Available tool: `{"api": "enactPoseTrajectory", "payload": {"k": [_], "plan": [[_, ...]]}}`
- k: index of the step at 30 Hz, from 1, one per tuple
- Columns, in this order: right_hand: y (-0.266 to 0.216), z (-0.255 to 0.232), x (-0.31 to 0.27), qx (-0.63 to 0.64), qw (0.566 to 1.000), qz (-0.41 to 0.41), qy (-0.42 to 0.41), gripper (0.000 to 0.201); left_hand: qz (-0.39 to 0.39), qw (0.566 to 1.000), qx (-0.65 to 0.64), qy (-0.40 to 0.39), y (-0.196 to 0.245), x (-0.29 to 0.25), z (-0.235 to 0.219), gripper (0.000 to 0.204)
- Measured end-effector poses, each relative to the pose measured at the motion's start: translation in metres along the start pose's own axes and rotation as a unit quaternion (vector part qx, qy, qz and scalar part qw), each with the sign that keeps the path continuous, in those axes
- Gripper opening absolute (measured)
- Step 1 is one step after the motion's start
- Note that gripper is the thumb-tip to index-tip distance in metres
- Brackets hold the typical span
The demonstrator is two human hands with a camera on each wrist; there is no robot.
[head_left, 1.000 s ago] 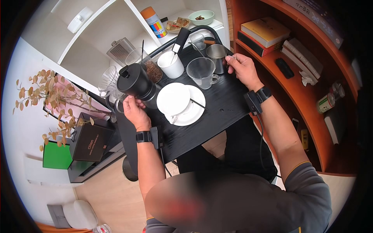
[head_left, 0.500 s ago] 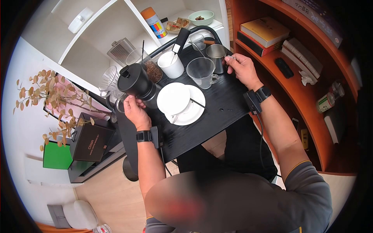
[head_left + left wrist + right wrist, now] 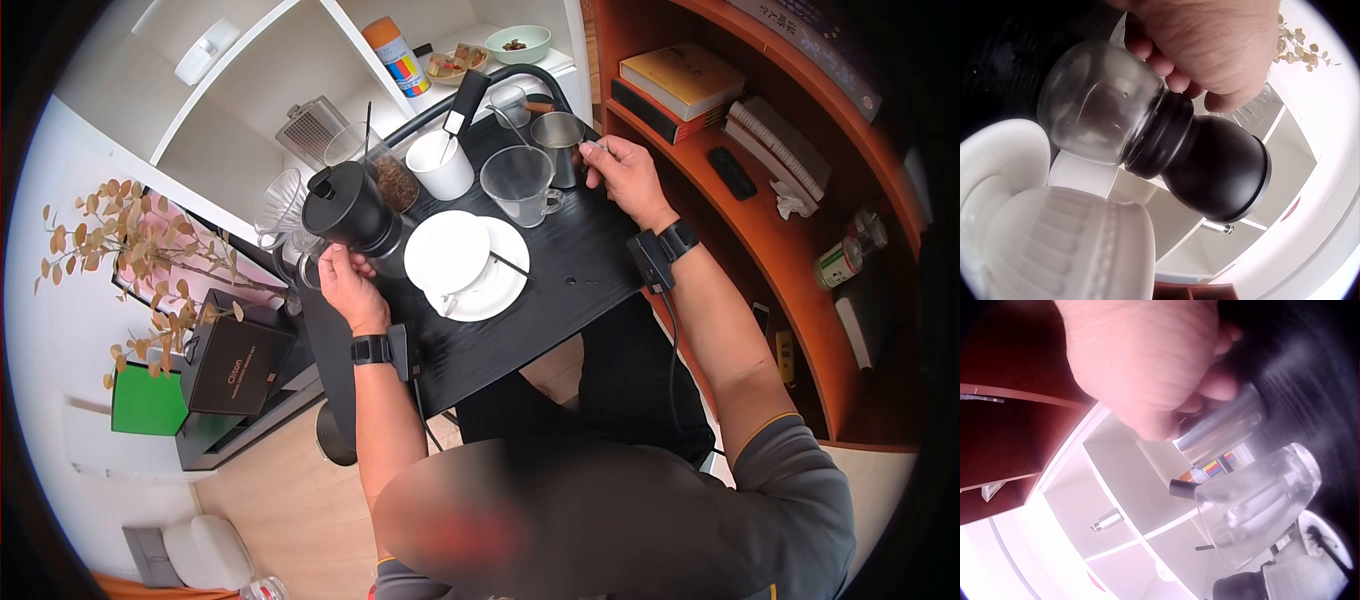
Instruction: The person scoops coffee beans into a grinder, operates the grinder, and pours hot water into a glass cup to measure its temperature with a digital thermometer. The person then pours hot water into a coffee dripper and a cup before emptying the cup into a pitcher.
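A black coffee grinder (image 3: pixel 350 210) with a rounded clear jar (image 3: pixel 1094 103) below its dark collar stands at the table's left side. My left hand (image 3: pixel 350 290) grips it at the narrow collar, fingers curled, fingertips (image 3: pixel 1177 81) along its edge. At the far right my right hand (image 3: pixel 625 180) pinches the handle of a steel cup (image 3: pixel 558 140); in the right wrist view the hand hides part of this steel cup (image 3: pixel 1225 428). Beside it stands a clear glass cup (image 3: pixel 517 185). Between the hands, a white cup (image 3: pixel 448 252) rests on a white saucer (image 3: pixel 500 300).
Behind stand a white mug (image 3: pixel 440 170) with a black-handled tool (image 3: pixel 466 105) in it and a clear container of brown beans (image 3: pixel 393 185). A glass dripper (image 3: pixel 282 205) is left of the grinder. The black table (image 3: pixel 560 300) adjoins white shelves (image 3: pixel 220 110) and a brown bookcase (image 3: pixel 850 330).
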State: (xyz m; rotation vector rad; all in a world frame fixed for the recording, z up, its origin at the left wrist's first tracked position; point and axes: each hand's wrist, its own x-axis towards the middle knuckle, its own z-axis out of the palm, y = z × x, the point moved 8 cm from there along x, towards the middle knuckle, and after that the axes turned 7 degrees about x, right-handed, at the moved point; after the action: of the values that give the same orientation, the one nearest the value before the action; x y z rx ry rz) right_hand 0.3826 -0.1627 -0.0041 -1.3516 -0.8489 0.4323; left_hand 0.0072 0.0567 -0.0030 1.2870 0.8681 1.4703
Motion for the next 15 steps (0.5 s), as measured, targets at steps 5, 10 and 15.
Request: {"api": "enactPoseTrajectory", "payload": {"k": [5, 10, 15], "plan": [[-0.0030, -0.0005, -0.0015, 0.003, 1.000, 0.010, 0.003, 0.029, 0.000, 1.000, 0.002, 0.000, -0.0017, 0.0012, -0.0008, 0.017], [-0.0001, 0.0002, -0.0001, 0.000, 1.000, -0.006, -0.003, 0.029, 0.003, 1.000, -0.003, -0.003, -0.0018, 0.0012, -0.0008, 0.016], [-0.0023, 0.0005, -0.0008, -0.006, 1.000, -0.002, 0.001, 0.029, -0.002, 1.000, -0.005, -0.003, -0.0023, 0.0012, -0.0009, 0.016]]}}
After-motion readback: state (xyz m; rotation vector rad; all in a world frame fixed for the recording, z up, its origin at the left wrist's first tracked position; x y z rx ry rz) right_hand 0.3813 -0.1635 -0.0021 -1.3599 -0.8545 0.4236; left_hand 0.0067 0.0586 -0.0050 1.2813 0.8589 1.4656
